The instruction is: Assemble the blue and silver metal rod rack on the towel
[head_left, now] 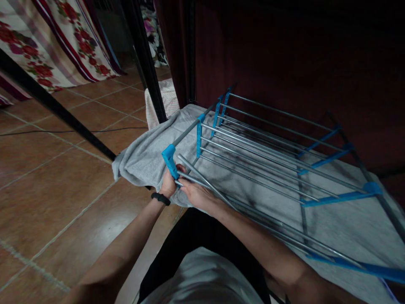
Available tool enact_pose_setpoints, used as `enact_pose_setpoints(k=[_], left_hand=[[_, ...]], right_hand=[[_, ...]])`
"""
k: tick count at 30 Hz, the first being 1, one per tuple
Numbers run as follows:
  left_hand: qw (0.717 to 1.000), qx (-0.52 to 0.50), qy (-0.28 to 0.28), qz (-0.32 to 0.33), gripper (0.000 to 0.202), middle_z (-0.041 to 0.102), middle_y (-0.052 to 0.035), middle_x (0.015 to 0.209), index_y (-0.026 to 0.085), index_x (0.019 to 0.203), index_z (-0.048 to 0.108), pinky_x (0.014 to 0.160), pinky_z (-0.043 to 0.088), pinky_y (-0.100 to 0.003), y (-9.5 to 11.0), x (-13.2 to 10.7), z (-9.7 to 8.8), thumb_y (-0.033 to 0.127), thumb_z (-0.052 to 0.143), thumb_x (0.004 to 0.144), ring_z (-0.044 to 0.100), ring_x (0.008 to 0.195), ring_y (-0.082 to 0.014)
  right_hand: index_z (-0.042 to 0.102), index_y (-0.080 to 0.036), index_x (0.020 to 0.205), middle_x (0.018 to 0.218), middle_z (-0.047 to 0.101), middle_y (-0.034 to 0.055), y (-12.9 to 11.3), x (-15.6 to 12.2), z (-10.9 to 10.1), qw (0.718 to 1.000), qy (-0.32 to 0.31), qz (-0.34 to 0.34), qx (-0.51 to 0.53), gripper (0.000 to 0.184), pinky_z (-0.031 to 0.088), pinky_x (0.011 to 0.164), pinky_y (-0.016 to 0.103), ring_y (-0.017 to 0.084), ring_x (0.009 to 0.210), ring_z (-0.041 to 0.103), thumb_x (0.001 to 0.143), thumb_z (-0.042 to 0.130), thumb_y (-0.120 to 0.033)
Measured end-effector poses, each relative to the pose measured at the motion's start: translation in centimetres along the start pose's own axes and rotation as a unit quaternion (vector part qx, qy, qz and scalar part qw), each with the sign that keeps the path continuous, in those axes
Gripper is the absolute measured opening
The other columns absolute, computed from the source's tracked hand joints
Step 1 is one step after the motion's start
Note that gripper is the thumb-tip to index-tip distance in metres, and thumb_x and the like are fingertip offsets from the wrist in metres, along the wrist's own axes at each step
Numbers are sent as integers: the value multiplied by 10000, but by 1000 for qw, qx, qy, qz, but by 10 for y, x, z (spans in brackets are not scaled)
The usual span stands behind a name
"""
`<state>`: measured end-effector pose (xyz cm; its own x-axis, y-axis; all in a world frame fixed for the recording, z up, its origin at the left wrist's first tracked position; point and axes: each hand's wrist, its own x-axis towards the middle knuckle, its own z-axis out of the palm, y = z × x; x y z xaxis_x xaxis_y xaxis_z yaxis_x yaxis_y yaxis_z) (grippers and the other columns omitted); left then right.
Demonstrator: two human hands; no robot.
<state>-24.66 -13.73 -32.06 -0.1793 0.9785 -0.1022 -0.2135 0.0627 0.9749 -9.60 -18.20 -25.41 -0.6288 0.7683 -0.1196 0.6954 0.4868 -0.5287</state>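
Note:
A drying rack with metal rods [253, 137] and blue plastic brackets [199, 137] rests on a grey blanket. At its near left corner, my left hand [168, 184] is closed around the lower end of a blue corner bracket [169, 157]. My right hand [196, 193] is beside it, fingers closed on a metal rod [193, 179] whose end meets that bracket. Another metal rod [187, 164] lies slantwise above my right hand, its near end apart from the bracket. My fingertips are partly hidden behind the bracket and rods.
The grey blanket [142, 156] covers a low bed-like surface with black frame posts [147, 63]. A dark red curtain [268, 55] hangs behind. To the left are a tiled floor [57, 181], a thin cable [63, 132] and a floral curtain [57, 42].

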Motion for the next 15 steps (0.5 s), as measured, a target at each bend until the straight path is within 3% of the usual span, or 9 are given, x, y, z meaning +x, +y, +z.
enact_pose_setpoints(k=[5, 11, 15], left_hand=[[999, -28, -42, -15, 556, 429, -34, 481, 170, 629, 582, 454, 317, -259, -1, -1, -1, 649, 393, 838, 389, 448, -132], [996, -55, -51, -36, 575, 408, -23, 457, 168, 629, 577, 430, 292, -249, 6, -6, 3, 660, 391, 861, 367, 427, -125], [999, -1, -30, -9, 588, 399, -28, 468, 170, 605, 564, 441, 308, -262, 7, -5, 8, 639, 329, 870, 362, 434, -132]], right_hand=[[456, -262, 1437, 1106, 720, 48, 0, -5, -4, 1000, -1, -12, -29, 419, 484, 748, 277, 212, 929, 681, 1031, 369, -325], [408, -273, 1475, 1160, 709, 48, 3, -7, -1, 1000, -8, -14, -20, 447, 467, 732, 263, 198, 929, 682, 1038, 364, -354], [396, -293, 1488, 1079, 732, 42, 6, -4, 2, 999, -6, -14, -32, 457, 460, 685, 264, 201, 860, 693, 1038, 356, -361]])
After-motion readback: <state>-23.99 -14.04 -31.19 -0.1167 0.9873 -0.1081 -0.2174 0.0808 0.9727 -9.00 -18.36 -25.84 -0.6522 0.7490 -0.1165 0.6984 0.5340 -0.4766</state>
